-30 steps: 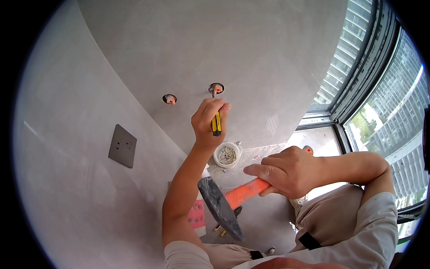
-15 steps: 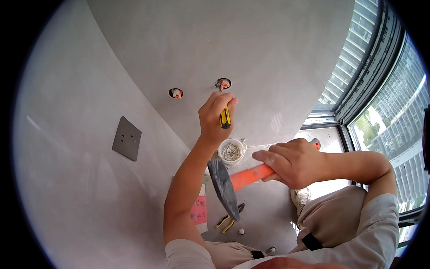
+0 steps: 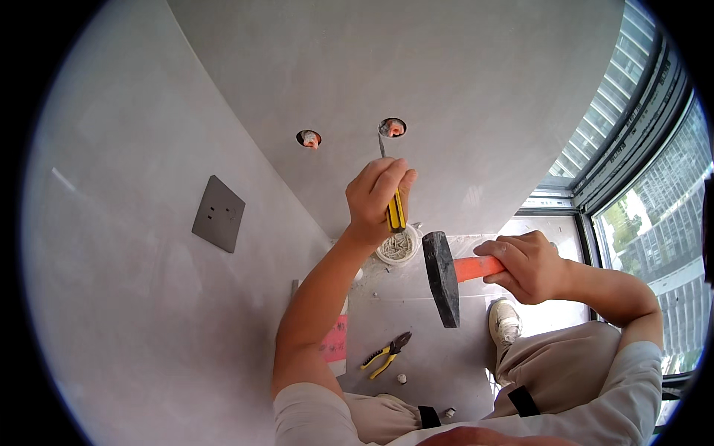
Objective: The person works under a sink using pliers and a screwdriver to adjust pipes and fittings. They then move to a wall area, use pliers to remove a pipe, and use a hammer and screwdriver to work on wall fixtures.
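My left hand is closed around the yellow and black handle of a screwdriver. Its thin metal shaft points up the grey wall, and the tip meets the lower left rim of the right round hole, where orange and whitish material shows. In my right hand is a hammer, gripped by its orange handle. The dark hammer head hangs to the lower right of the screwdriver's butt end, apart from it. A second round hole with similar orange and whitish material lies to the left.
A white bucket of small pale pieces stands by the wall's foot, partly behind the screwdriver. Yellow-handled pliers lie on the floor. A dark socket plate is on the left wall. Windows fill the right side.
The hammer head has swung up and right, away from my left forearm. My left hand sits slightly farther from the hole, showing more of the screwdriver's shaft. The whole view has shifted a little.
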Demonstrator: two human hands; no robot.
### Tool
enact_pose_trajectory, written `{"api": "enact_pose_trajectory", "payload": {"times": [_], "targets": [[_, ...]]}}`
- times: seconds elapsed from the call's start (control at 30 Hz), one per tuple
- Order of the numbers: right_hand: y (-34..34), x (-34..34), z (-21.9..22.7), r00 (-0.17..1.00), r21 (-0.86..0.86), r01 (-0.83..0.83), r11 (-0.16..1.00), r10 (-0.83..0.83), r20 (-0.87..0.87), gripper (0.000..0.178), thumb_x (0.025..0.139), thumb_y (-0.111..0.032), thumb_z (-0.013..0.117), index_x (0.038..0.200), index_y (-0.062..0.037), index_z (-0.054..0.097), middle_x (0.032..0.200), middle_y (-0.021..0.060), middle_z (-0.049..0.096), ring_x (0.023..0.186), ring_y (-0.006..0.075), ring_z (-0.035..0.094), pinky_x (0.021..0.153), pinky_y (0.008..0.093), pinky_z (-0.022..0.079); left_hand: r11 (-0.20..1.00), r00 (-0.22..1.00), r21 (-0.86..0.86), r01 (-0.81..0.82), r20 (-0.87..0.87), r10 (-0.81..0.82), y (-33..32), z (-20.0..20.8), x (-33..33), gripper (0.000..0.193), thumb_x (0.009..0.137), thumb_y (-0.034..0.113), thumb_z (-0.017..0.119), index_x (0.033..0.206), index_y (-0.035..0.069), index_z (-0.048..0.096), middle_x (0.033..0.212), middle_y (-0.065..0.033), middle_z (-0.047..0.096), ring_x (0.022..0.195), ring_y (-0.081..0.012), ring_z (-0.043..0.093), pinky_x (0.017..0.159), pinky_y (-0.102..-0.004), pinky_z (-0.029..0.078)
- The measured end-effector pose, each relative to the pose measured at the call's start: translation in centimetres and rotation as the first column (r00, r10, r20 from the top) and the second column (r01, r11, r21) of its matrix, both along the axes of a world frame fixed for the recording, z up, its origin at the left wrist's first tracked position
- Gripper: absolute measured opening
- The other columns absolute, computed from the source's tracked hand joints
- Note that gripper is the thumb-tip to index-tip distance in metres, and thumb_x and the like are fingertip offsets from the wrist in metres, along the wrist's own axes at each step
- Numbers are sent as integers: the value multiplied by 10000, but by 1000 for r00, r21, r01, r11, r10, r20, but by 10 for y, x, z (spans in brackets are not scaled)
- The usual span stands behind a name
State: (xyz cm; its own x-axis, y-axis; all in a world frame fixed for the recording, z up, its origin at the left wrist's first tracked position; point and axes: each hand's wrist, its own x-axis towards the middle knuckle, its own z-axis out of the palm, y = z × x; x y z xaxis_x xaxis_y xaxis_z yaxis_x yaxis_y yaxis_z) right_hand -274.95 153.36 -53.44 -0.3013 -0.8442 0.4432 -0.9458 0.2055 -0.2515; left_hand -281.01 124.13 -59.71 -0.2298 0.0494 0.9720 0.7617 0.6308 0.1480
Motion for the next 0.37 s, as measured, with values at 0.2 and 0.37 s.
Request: {"api": "enact_pose_trajectory", "payload": {"times": [0.2,0.37], "targets": [[-22,5,18,999,92,40,995,-44,31,374,928,-224,735,1156,38,596,812,109,644,617,275,646,500,383,517,934,969,306,184,104,-225,-13,-3,-6,126,926,12,730,1045,-18,706,987,-103,706,753,-169,659,664,-280,540],[-62,24,38,989,108,-80,991,93,-117,377,927,-248,743,1168,9,609,805,91,635,621,251,652,468,359,499,900,932,382,210,201,-302,-30,-18,0,138,971,39,691,1099,-11,703,1034,-104,695,778,-176,690,705,-285,582]]}}
